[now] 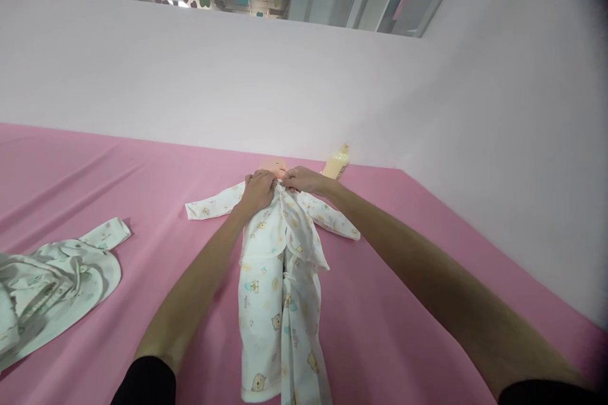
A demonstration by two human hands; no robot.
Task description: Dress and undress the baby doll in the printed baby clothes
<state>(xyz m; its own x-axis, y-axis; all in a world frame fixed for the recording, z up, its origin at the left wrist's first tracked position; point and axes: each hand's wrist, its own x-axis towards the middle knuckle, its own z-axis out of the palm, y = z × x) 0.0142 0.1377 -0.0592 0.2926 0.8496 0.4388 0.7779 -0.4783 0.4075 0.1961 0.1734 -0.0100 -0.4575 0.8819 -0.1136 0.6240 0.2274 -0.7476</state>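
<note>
A baby doll (274, 166) lies on its back with its head toward the wall, partly hidden behind my hands. It wears a white baby jacket (263, 231) printed with small bears, its sleeves spread to both sides. Matching trousers (261, 310) cover its legs. At the collar, my left hand (260, 190) is closed with its fingers pinching the cloth on the left side. My right hand (304, 180) pinches the jacket's neck edge from the right, close to the left fingertips. What exactly lies between the fingertips is too small to make out.
The doll lies on a pink sheet (156, 190) with some creases. A crumpled white printed baby garment (61, 285) lies at the left. Behind the right hand, a pale yellow bottle (336, 163) rests near the white wall (213, 82). Glass panels rise above that wall.
</note>
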